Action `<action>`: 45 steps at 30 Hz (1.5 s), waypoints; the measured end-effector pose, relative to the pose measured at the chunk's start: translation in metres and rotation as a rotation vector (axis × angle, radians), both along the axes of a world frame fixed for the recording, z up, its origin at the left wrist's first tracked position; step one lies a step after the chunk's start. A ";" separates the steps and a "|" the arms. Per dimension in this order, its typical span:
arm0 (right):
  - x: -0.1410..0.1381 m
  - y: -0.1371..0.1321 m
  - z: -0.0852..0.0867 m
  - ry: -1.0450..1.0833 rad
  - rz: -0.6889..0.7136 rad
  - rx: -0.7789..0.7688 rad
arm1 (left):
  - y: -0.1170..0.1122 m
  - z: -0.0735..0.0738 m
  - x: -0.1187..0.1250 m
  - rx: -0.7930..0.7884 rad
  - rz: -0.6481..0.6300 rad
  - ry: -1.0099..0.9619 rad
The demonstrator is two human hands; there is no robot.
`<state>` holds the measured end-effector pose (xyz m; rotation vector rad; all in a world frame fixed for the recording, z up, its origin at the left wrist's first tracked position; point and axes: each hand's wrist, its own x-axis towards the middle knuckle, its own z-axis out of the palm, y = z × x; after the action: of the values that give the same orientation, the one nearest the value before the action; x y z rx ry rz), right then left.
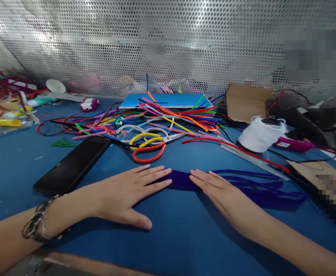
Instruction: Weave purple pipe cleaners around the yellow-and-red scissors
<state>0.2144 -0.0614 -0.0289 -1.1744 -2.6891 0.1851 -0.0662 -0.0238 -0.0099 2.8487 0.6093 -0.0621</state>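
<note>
A bundle of dark blue yarn-like strands lies flat across the blue table, its loose ends fanning out to the right. My left hand rests palm down with fingers stretched over the strands' left end, which it hides. On the strands farther right lies my right hand, also flat, its fingers straight and close together. Between the two sets of fingertips a short stretch of blue shows. Beyond my left fingers are scissors with yellow and red handles.
A black phone lies left of my left hand. Colourful pipe cleaners are heaped at the back, before a perforated metal panel. A white thread spool, a cardboard piece and a long red strand are at right.
</note>
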 end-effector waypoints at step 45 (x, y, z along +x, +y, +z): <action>-0.002 -0.002 -0.004 -0.028 -0.073 0.057 | 0.013 -0.008 -0.001 0.244 0.178 -0.219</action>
<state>0.2129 -0.0632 -0.0332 -1.2650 -2.6508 0.0811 -0.0676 -0.0110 -0.0179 2.9574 0.8701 0.3726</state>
